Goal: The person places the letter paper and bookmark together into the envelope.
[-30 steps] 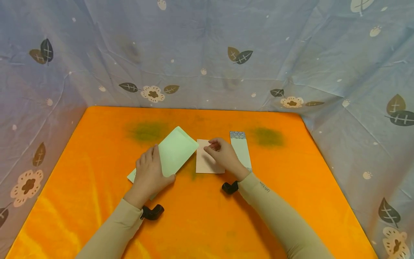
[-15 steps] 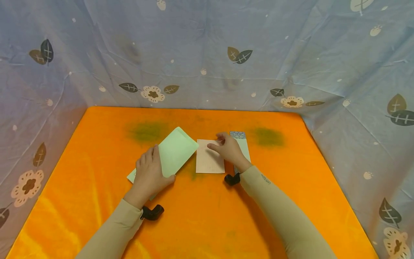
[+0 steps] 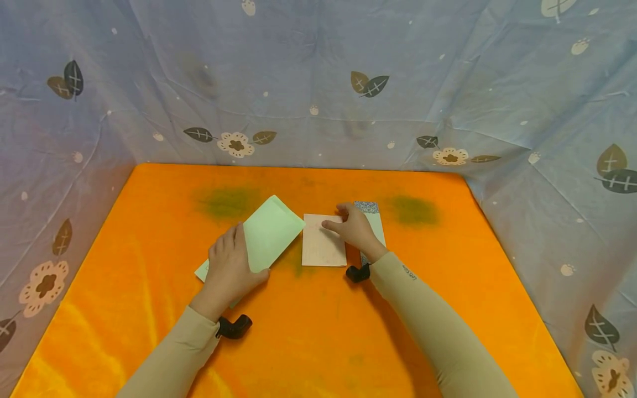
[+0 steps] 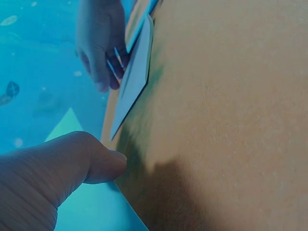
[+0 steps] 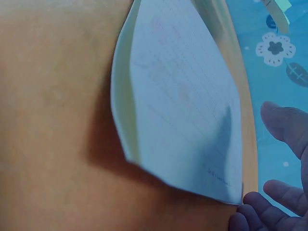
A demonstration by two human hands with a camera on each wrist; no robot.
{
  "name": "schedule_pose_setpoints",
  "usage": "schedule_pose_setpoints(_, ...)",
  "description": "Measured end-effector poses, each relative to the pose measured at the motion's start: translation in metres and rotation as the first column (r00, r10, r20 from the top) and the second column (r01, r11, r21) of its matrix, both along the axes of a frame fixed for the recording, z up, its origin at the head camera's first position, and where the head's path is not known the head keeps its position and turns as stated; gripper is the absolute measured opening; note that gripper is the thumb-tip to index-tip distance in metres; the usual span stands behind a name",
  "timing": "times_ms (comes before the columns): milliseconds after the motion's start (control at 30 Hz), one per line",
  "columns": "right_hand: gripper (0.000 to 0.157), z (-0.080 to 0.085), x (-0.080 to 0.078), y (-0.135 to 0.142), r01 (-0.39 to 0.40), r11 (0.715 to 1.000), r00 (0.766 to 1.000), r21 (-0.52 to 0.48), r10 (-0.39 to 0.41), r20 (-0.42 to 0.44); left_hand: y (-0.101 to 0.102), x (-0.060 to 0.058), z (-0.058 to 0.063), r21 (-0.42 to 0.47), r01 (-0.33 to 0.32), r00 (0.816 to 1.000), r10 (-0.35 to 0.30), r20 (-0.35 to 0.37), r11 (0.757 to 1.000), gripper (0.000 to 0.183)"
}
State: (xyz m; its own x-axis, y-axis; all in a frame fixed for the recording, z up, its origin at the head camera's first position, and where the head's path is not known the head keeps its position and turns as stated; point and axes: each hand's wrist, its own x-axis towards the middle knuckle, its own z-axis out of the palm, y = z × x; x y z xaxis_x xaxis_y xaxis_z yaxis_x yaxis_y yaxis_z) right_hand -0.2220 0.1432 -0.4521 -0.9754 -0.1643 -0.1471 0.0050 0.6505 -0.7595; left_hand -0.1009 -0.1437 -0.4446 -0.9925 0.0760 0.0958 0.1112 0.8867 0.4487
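From the head view I see my left hand (image 3: 230, 270) lying flat on the near end of the green envelope (image 3: 269, 232), fingers straight and pressing it to the orange surface (image 3: 318, 331); the envelope runs diagonally away toward the far right, left of centre. In the left wrist view the thumb (image 4: 91, 161) lies extended at the envelope's edge. My right hand (image 3: 355, 228) rests at the far right corner of the pale pink sheet (image 3: 322, 249), which lies flat just beside the envelope, a narrow strip of surface between them. The fingers (image 3: 332, 225) reach across the sheet's top edge, and in the right wrist view the fingertips (image 5: 269, 207) sit relaxed and apart at the sheet's (image 5: 187, 106) corner, not curled round it. Just right of the sheet, partly under that hand, lies a narrow light strip with a patterned top end (image 3: 369, 216). A blue cloth with leaves and flowers (image 3: 318, 83) hangs behind and at both sides of the surface.
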Motion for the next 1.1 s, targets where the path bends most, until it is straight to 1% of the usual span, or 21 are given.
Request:
schedule_pose_setpoints(100,0.074,-0.002,0.000,0.002,0.000,1.000,1.000,-0.004,0.000,0.014,0.000,0.000,-0.001,0.000,-0.003,1.000,0.003,-0.008,1.000,0.118)
schedule_pose_setpoints(433,0.073,-0.005,-0.003,0.004,-0.022,0.999,1.000,0.026,0.022,0.010,-0.002,0.000,-0.002,0.001,-0.004,1.000,0.004,-0.010,1.000,0.119)
schedule_pose_setpoints(633,0.075,-0.008,-0.004,0.006,-0.033,0.999,0.999,0.014,0.033,0.026,-0.002,0.000,-0.001,0.008,0.001,1.000,-0.001,-0.003,1.000,0.118)
schedule_pose_setpoints(933,0.069,-0.012,-0.007,0.006,-0.078,0.995,0.997,0.058,0.079,-0.007,-0.003,0.000,-0.002,0.007,0.001,1.000,-0.001,-0.009,1.000,0.118)
schedule_pose_setpoints(1100,0.066,-0.011,-0.007,0.003,-0.091,0.992,0.996,0.083,0.090,0.012,-0.004,0.000,-0.003,0.008,-0.002,1.000,0.002,-0.010,1.000,0.117)
